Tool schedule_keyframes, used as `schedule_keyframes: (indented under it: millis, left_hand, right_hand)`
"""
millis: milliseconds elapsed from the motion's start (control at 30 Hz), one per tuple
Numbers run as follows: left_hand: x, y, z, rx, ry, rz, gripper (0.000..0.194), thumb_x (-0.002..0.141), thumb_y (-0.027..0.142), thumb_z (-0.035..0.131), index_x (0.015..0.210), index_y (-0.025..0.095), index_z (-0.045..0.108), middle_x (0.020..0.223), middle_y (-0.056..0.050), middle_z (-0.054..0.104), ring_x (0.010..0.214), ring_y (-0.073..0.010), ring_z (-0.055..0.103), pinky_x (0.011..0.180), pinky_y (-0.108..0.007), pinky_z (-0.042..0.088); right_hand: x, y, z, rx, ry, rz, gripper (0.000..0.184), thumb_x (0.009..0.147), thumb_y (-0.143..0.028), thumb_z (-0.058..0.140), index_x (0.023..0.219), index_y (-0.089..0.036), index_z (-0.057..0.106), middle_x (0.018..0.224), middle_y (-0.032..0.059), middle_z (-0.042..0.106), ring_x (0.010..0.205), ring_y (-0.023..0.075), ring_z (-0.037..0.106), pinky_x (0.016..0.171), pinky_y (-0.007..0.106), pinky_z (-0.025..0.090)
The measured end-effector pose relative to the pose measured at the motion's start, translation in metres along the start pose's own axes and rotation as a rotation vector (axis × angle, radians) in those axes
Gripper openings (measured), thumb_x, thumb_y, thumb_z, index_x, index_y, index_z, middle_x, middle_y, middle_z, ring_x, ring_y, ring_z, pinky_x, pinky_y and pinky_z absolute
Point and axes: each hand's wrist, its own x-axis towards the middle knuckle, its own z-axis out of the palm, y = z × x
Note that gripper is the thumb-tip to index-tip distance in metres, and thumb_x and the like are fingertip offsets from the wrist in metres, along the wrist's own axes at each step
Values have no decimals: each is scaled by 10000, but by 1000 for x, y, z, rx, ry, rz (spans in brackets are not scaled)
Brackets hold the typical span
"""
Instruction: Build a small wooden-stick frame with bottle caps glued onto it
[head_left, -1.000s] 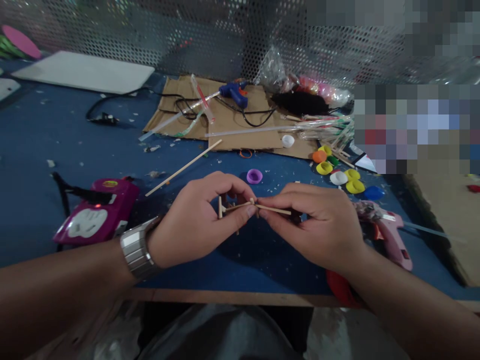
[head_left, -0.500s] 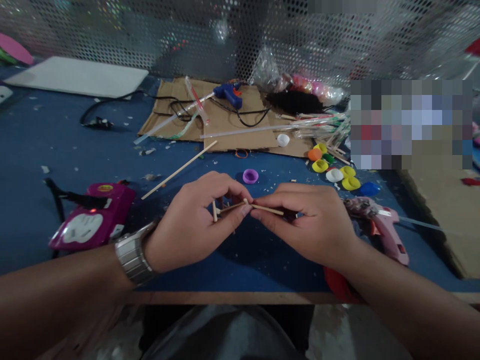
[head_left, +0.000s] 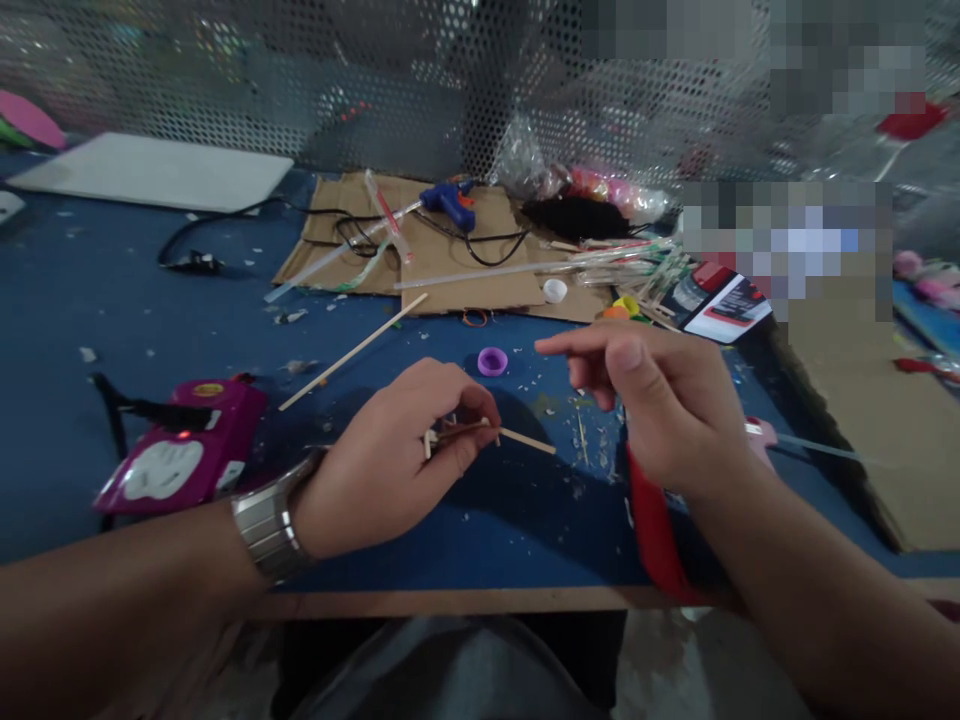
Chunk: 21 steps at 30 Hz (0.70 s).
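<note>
My left hand (head_left: pixel 409 450) pinches a small piece built of thin wooden sticks (head_left: pixel 527 440) between thumb and fingertips. One stick juts out to the right of the fingers; the rest of the piece is partly hidden in the palm. My right hand (head_left: pixel 656 400) is apart from it, in the air over the table, index finger stretched out and nothing in its grasp. Beyond the two hands lies a purple bottle cap (head_left: pixel 493 362). Under the right forearm are a red strap-like thing (head_left: pixel 654 535) and part of a pink glue gun (head_left: pixel 760 436).
A magenta power box (head_left: pixel 184 440) stands at the left, near a loose wooden stick (head_left: pixel 352 352). Cardboard (head_left: pixel 469 290) at the back bears a blue glue gun (head_left: pixel 450 203) and its cable. More cardboard (head_left: pixel 847 430) lies at the right, and a white board (head_left: pixel 157 170) at the back left.
My right hand has let go of the stick piece, moved right and slightly up, and opened. My left hand keeps hold of the piece. The view has shifted slightly.
</note>
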Motion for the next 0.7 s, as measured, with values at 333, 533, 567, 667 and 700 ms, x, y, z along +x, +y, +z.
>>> schedule_keyframes:
  millis: [333, 533, 567, 667, 700]
  left_hand:
    - [3, 0, -1, -49, -9, -79, 97, 992, 192, 628, 977, 238, 712, 938, -4, 760, 828, -175, 710, 751, -307, 550]
    - [3, 4, -3, -208, -60, -235, 88, 1020, 314, 664, 1005, 243, 714, 765, 29, 761, 627, -142, 723, 602, -238, 570]
    - [3, 5, -4, -222, -67, -254, 99, 1021, 322, 663, 1000, 242, 717, 754, 27, 764, 626, -145, 731, 591, -231, 577]
    - [5, 5, -4, -244, -68, -289, 145, 1019, 363, 674, 989, 239, 741, 797, -1, 797, 656, -163, 759, 570, -231, 598]
    - [5, 5, -4, -247, -60, -292, 158, 1018, 376, 682, 988, 238, 751, 806, -8, 804, 661, -166, 761, 571, -233, 602]
  right_hand:
    - [7, 2, 0, -81, -345, -135, 518, 1147, -523, 568, 763, -190, 670, 715, 0, 644, 642, 123, 560, 620, 294, 394]
    - [6, 5, 6, -119, -395, -171, 236, 1018, -374, 798, 877, -194, 740, 744, -18, 697, 660, 116, 612, 651, 250, 443]
    - [6, 5, 6, -123, -395, -187, 212, 1021, -335, 785, 870, -194, 738, 740, -18, 696, 657, 114, 607, 650, 248, 440]
    - [5, 6, 8, -154, -389, -219, 206, 1022, -245, 731, 824, -193, 709, 707, -20, 669, 644, 110, 578, 644, 247, 422]
    - [5, 6, 8, -161, -392, -217, 208, 1017, -230, 719, 813, -192, 701, 703, -20, 662, 642, 109, 573, 643, 247, 419]
